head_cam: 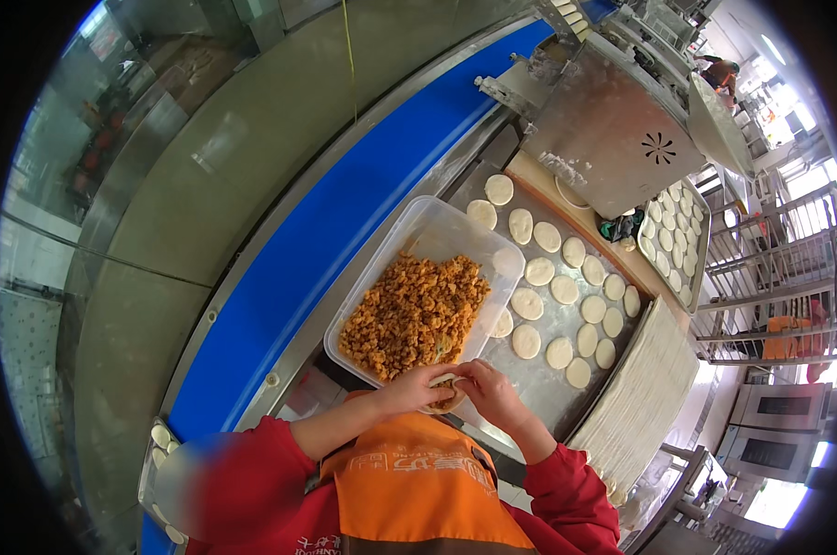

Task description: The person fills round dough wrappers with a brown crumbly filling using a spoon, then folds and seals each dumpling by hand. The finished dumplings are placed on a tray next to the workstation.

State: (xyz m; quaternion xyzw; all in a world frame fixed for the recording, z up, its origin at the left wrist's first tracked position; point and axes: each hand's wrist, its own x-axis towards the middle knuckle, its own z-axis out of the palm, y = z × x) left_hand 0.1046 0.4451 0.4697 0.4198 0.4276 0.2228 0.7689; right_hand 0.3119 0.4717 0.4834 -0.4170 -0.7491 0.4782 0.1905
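Note:
Close to my orange apron, a round dough wrapper [443, 408] with brown crumbly filling inside is held between both hands. My left hand [416, 388] supports it from the left side, fingers curled along its edge. The fingertips of my right hand [493, 393] pinch the rim at the upper right. Just beyond my hands stands a clear plastic tub [429, 208], partly filled with orange-brown minced filling [411, 312]. What looks like a utensil's end shows in the filling near my fingers, mostly hidden. Several flat dough discs [527, 304] lie on the floured metal surface [540, 354] to the right.
A blue conveyor belt [307, 277] curves along the left. A floured steel machine [599, 132] stands at the upper right, near a tray of dough discs [707, 232]. Pale ridged cloth [640, 381] lies right of the discs. Beyond are a wire rack [765, 277] and another person [720, 73].

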